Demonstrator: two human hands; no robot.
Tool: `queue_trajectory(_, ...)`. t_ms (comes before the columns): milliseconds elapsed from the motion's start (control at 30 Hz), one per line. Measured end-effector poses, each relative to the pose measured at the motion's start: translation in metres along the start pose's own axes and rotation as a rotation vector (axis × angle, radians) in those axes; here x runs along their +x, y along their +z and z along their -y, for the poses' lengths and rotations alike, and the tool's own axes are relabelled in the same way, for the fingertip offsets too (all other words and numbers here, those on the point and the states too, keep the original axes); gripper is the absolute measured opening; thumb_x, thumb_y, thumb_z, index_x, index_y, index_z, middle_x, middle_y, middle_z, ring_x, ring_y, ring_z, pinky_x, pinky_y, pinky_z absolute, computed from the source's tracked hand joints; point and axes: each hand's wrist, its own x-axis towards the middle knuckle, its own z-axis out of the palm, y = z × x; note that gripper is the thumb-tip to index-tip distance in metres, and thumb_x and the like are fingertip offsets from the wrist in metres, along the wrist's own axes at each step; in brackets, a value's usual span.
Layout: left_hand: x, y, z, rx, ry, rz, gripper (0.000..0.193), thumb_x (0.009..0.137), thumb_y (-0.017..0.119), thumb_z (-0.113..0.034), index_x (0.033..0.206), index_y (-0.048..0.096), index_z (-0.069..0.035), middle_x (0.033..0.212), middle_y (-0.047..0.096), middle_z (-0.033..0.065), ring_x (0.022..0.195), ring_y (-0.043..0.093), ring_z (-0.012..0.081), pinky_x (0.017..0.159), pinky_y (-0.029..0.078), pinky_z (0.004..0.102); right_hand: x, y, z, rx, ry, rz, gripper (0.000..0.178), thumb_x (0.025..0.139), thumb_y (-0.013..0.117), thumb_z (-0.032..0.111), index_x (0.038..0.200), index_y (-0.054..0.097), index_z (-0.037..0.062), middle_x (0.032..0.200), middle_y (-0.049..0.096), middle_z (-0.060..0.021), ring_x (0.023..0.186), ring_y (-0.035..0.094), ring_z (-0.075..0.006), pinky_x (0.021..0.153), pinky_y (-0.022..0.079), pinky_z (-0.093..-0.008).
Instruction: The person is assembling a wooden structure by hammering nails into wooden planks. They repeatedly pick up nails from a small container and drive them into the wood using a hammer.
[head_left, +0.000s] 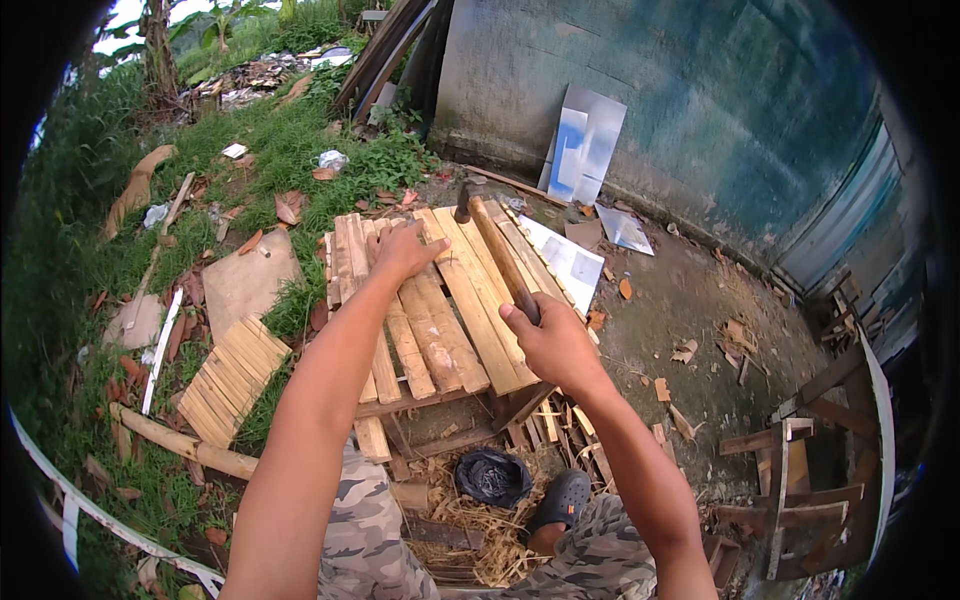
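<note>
From the head camera, your left hand lies spread flat, fingers wide, on the far part of the slatted wooden panel — pressing there pins the loose slats so they do not jump under a blow. Your right hand is wrapped tight around the dark grip of a hammer; its long wooden handle runs away from you across the slats, and the dark metal head sits at the panel's far edge, touching or just above it — I cannot tell which. The slats are rough, pale, unplaned strips, uneven in length, laid side by side on a cross batten. A smaller slatted panel rests on the grass to your left. A black plastic bag sits in straw below the work, near your dark clog.
</note>
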Motion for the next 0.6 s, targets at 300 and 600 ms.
queue_trajectory(300, -0.007, 0.003, 0.000, 0.061, 0.059, -0.042, 0.069, 0.096, 0.051, -0.062, 0.141, 0.059, -0.010, 0.161, 0.038, 0.0114, 0.149, 0.030, 0.0330, 0.119, 0.015, 0.0597, 0.000, 0.001, 0.005, 0.021, 0.008, -0.029, 0.047, 0.098, 0.063, 0.041, 0.097, 0.065, -0.0064, 0.082, 0.068, -0.0249, 0.078, 0.067, -0.0380, 0.074, 0.050, -0.0467)
queue_trajectory(600, -0.007, 0.005, 0.003, 0.066, 0.086, -0.013, 0.064, 0.101, 0.043, -0.055, 0.150, 0.050, -0.014, 0.165, 0.031, 0.0110, 0.153, 0.022, 0.0352, 0.122, 0.007, 0.0615, 0.003, 0.008, 0.009, 0.010, 0.034, 0.066, 0.047, 0.098, 0.063, 0.041, 0.096, 0.065, -0.0065, 0.081, 0.067, -0.0236, 0.075, 0.065, -0.0363, 0.073, 0.049, -0.0463)
